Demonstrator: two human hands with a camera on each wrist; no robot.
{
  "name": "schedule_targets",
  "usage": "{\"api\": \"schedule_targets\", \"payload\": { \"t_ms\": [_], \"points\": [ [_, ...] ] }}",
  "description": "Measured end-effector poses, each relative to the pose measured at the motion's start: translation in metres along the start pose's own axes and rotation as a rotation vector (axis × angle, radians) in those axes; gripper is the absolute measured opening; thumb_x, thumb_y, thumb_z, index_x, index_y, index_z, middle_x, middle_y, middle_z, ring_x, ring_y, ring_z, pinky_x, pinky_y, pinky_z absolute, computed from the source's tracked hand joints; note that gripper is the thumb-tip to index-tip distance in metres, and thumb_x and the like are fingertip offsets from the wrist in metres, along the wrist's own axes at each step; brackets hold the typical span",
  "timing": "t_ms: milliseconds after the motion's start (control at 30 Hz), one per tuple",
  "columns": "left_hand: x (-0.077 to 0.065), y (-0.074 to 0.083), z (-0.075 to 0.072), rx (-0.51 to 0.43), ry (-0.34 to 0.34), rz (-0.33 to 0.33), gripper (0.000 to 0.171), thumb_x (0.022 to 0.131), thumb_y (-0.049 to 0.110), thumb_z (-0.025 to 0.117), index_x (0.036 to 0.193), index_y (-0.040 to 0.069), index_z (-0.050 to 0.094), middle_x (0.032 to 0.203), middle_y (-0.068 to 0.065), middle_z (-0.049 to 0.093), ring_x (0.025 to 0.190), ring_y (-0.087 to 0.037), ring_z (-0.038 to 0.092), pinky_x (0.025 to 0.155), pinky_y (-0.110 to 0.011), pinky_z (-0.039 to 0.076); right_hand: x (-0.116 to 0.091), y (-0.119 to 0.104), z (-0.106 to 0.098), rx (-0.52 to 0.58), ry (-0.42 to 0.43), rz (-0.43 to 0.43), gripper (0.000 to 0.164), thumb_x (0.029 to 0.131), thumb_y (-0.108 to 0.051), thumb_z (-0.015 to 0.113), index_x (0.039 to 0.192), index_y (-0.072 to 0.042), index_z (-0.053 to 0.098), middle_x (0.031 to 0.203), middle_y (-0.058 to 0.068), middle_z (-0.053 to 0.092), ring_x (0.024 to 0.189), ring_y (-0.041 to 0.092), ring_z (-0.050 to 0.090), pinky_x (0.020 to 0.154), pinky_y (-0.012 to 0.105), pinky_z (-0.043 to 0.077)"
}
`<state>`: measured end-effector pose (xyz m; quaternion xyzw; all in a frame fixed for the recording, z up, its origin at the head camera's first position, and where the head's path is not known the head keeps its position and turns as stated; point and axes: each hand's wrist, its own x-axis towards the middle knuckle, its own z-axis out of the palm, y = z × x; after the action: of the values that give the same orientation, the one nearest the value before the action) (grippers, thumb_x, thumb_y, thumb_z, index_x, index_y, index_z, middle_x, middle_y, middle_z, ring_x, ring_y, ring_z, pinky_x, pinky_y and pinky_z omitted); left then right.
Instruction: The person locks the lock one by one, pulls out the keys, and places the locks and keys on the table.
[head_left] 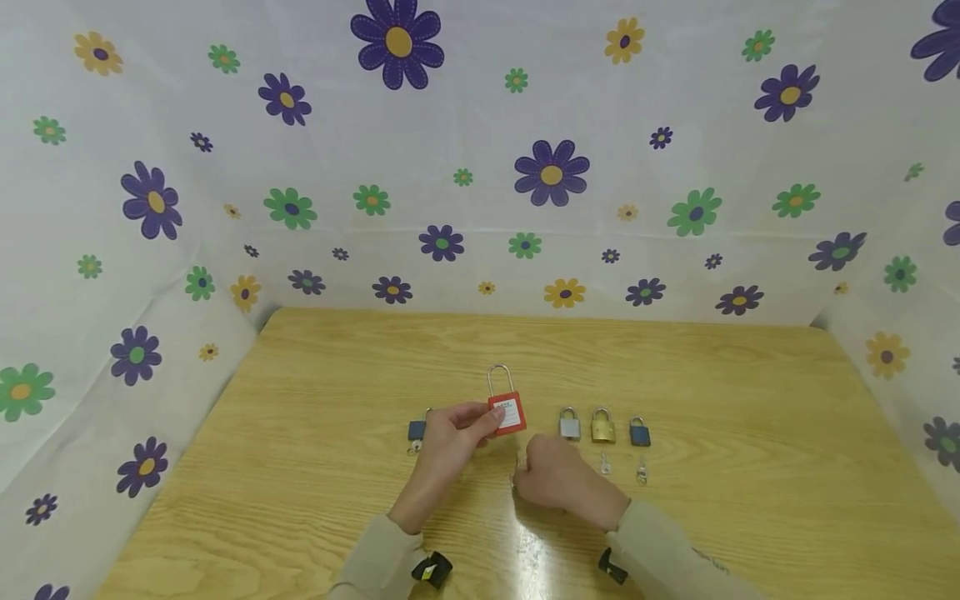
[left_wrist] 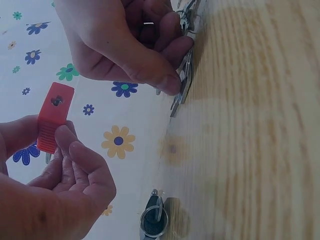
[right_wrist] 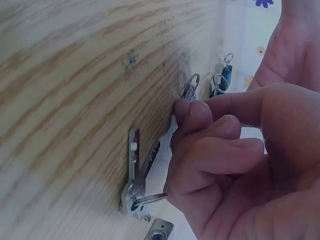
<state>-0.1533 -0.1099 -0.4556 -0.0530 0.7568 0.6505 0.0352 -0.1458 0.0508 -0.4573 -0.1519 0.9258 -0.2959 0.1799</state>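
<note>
A red padlock (head_left: 510, 414) with a white label and a tall shackle is in my left hand (head_left: 456, 432), held above the table between thumb and fingers. Its keyhole face is turned towards the camera in the left wrist view. My right hand (head_left: 557, 472) is low at the tabletop, fingers curled. Thumb and fingertips pinch at a bunch of keys (left_wrist: 187, 77) lying against the wood, partly hidden behind the fingers. In the right wrist view a key ring (right_wrist: 191, 86) shows at those fingertips, and another set of keys (right_wrist: 134, 185) lies beside the hand.
On the right of the wooden table (head_left: 360, 350) stand a silver padlock (head_left: 570, 428), a brass padlock (head_left: 603, 428) and a blue padlock (head_left: 640, 435). Small keys (head_left: 605, 465) lie before them. Another blue padlock (head_left: 416, 430) is partly behind the left hand. Flowered cloth (head_left: 480, 150) surrounds the table.
</note>
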Motion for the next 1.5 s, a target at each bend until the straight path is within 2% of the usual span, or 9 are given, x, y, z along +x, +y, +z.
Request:
{"api": "schedule_targets", "payload": {
  "t_ms": [200,400,633,767,900,1067,1233,1500],
  "points": [
    [0.000,0.001,0.002,0.012,0.004,-0.018,0.030,0.088,0.024,0.072,0.106,0.000,0.073,0.098,-0.014,0.075,0.075,-0.019,0.065,0.071,-0.036,0.056,-0.001,0.001,0.002,0.000,0.001,-0.002,0.049,0.078,-0.003,0.058,0.043,-0.020,0.029,0.038,-0.012,0.021,0.031,0.001,0.023,0.031,0.018,0.019],
    [0.001,0.000,0.003,0.059,0.022,-0.009,0.032,0.086,0.027,0.074,0.104,0.001,0.074,0.095,-0.013,0.076,0.078,-0.017,0.066,0.072,-0.038,0.056,-0.004,0.011,-0.009,0.047,0.063,-0.014,0.053,0.085,-0.009,0.060,0.042,-0.019,0.030,0.038,-0.012,0.023,0.031,0.001,0.023,0.031,0.016,0.021],
    [0.003,-0.001,0.007,0.277,0.019,0.039,0.034,0.085,0.032,0.074,0.105,0.005,0.075,0.097,-0.008,0.075,0.082,-0.016,0.064,0.070,-0.037,0.054,-0.018,0.032,-0.047,0.082,0.238,0.005,0.053,0.089,-0.011,0.060,0.043,-0.017,0.035,0.040,-0.010,0.029,0.036,0.003,0.026,0.037,0.019,0.020],
    [0.006,-0.003,0.011,0.368,0.006,0.067,0.030,0.085,0.029,0.074,0.103,0.004,0.075,0.092,-0.007,0.075,0.078,-0.015,0.063,0.066,-0.035,0.054,-0.029,0.046,-0.069,0.113,0.293,0.013,0.051,0.091,-0.012,0.060,0.044,-0.016,0.039,0.040,-0.009,0.034,0.036,0.004,0.025,0.037,0.020,0.019],
    [0.009,-0.005,0.015,0.462,-0.017,0.071,0.025,0.086,0.027,0.073,0.099,0.006,0.074,0.089,-0.004,0.073,0.076,-0.015,0.062,0.066,-0.035,0.055,-0.036,0.059,-0.081,0.114,0.299,0.034,0.052,0.093,-0.015,0.059,0.046,-0.017,0.037,0.041,-0.009,0.030,0.037,0.005,0.023,0.037,0.020,0.019],
    [0.013,-0.006,0.020,0.569,-0.063,0.071,0.029,0.087,0.029,0.071,0.101,0.004,0.073,0.093,-0.006,0.074,0.080,-0.016,0.064,0.069,-0.038,0.056,-0.041,0.070,-0.087,0.080,0.289,0.082,0.047,0.093,-0.017,0.059,0.048,-0.010,0.054,0.041,-0.008,0.036,0.039,0.005,0.026,0.038,0.021,0.021],
    [0.016,-0.006,0.023,0.597,-0.082,0.050,0.032,0.087,0.029,0.070,0.104,0.003,0.073,0.094,-0.008,0.074,0.080,-0.017,0.064,0.068,-0.037,0.056,-0.042,0.076,-0.087,0.063,0.280,0.097,0.041,0.094,-0.018,0.059,0.056,-0.004,0.069,0.042,-0.005,0.050,0.039,0.005,0.030,0.039,0.021,0.023],
    [0.020,-0.006,0.027,0.636,-0.090,0.040,0.033,0.087,0.030,0.070,0.102,0.001,0.074,0.092,-0.008,0.074,0.074,-0.015,0.062,0.064,-0.034,0.055,-0.043,0.079,-0.087,0.072,0.270,0.105,0.041,0.094,-0.018,0.058,0.057,-0.004,0.070,0.049,0.006,0.064,0.039,0.005,0.030,0.039,0.021,0.023]
  ]
}}
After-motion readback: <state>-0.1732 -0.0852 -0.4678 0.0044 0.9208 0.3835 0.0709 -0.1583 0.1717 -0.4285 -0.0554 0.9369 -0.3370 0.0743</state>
